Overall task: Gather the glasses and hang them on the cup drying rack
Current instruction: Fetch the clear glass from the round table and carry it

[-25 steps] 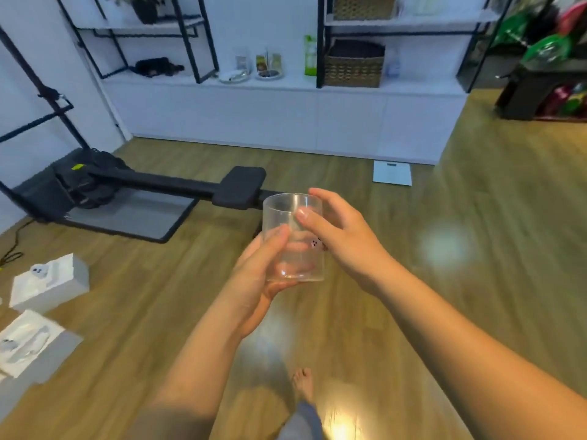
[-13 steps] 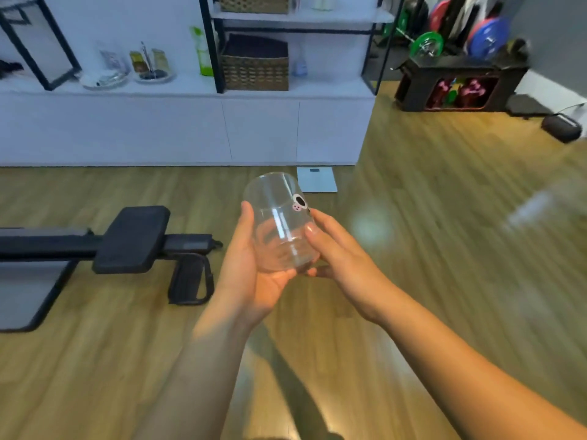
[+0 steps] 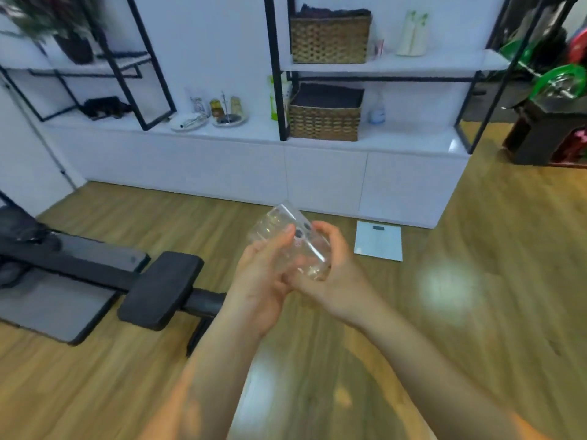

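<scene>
A clear drinking glass with a small cartoon sticker is held in front of me at chest height, tilted so its mouth points up and to the left. My left hand wraps its near side, thumb along the wall. My right hand cups its base and far side from the right. Both hands grip the glass over the wooden floor. No cup drying rack can be made out in this blurred view.
A black rowing machine lies on the floor to the left. A white scale rests by the white cabinet, whose top holds wicker baskets, trays and bottles. A weight rack stands at far right.
The glass has tipped from upright to leaning left, and my right hand has slid down to its base. The view swung right, then back toward the shelving.
</scene>
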